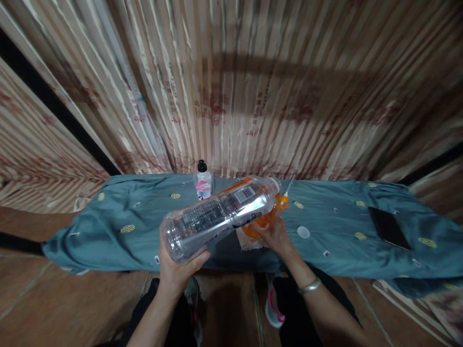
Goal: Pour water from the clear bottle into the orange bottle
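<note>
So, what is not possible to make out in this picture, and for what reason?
All in the head view:
- Fine print on the clear bottle: too small and blurred.
- Most of the left hand's fingers: hidden behind the bottle.
- Full shape of the orange container: partly covered by the bottle and the right hand.
- Left forearm: cut off by the bottom edge.

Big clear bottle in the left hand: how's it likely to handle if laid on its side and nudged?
The big clear bottle probably rolls, since its body looks rounded, though wrinkles in the teal cloth may stop it. Likely flexes if squeezed: the see-through walls look like thin plastic. Its shiny surface suggests some slipperiness.
</note>
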Action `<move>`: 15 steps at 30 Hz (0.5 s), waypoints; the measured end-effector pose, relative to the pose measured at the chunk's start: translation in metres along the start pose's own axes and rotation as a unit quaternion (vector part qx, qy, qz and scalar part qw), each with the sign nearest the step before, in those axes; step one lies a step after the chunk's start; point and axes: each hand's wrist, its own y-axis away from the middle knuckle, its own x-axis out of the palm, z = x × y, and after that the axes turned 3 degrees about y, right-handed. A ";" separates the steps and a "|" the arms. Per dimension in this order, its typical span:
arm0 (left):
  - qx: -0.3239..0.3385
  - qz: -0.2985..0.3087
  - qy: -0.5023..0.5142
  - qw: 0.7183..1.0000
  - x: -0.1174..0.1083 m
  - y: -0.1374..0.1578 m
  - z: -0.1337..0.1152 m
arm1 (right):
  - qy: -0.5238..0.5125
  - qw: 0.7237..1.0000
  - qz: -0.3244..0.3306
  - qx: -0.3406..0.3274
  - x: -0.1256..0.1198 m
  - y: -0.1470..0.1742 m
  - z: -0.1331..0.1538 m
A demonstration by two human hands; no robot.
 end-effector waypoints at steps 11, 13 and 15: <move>-0.010 -0.010 -0.011 1.000 0.001 0.001 -0.002 | 0.005 1.000 -0.005 -0.002 0.001 0.000 -0.002; -0.003 -0.007 -0.012 1.000 0.001 0.001 -0.002 | 0.008 1.000 -0.005 -0.001 0.000 0.000 -0.002; -0.003 -0.001 -0.013 1.000 0.002 0.000 -0.003 | 0.013 1.000 -0.004 0.006 0.000 0.000 -0.002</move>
